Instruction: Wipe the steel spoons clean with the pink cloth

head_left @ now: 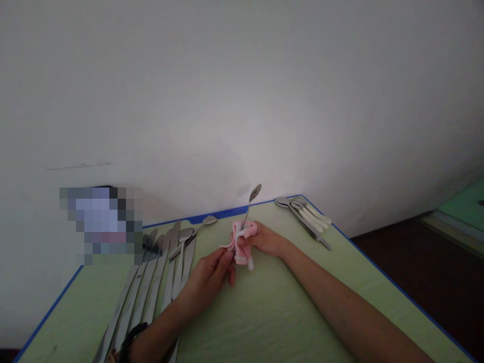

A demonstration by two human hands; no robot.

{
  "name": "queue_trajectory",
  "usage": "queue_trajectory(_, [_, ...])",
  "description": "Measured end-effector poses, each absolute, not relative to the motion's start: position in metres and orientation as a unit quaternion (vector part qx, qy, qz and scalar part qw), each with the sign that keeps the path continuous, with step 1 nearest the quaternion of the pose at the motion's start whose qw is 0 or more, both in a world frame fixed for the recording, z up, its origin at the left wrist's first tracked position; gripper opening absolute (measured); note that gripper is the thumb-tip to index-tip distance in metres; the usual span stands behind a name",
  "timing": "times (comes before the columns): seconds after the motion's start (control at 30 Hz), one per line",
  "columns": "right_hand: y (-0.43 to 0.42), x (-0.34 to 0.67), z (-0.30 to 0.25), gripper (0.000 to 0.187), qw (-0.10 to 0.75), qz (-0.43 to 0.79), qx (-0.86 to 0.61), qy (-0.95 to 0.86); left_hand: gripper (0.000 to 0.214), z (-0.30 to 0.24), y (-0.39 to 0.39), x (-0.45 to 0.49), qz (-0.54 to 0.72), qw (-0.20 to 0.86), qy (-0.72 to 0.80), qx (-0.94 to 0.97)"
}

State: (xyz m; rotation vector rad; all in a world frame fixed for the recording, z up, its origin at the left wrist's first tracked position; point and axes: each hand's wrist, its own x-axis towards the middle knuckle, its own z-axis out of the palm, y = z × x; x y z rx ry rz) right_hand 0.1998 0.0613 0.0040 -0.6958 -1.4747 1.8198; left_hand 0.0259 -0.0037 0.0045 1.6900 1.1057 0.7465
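My right hand is closed around a pink cloth that wraps the handle of a metal spoon. The spoon's bowl points up and away toward the wall. My left hand pinches the lower end of the spoon's handle, right below the cloth. Both hands hover just over the light green table, near its middle.
Several metal spoons and knives lie side by side at my left. A small group of white-handled cutlery lies at the far right corner. The table has a blue edge against a white wall. A blurred patch sits at the left.
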Motion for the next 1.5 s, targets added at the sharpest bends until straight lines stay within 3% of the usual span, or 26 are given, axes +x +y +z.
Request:
queue_trajectory(0.83, [0.060,0.197,0.003,0.028,0.287,0.663,-0.287,-0.630,0.040,0.001,-0.001,0.023,0.292,0.452,0.497,0.680])
queue_trajectory(1.23, [0.065,0.198,-0.006,0.030,0.373,0.706,-0.281,-0.532,0.034,-0.005,0.003,0.023,0.312,0.519,0.431,0.668])
queue_trajectory(1.5, [0.067,0.196,-0.002,0.033,0.463,0.766,-0.220,-0.388,0.035,0.002,0.000,0.020,0.269,0.498,0.430,0.703])
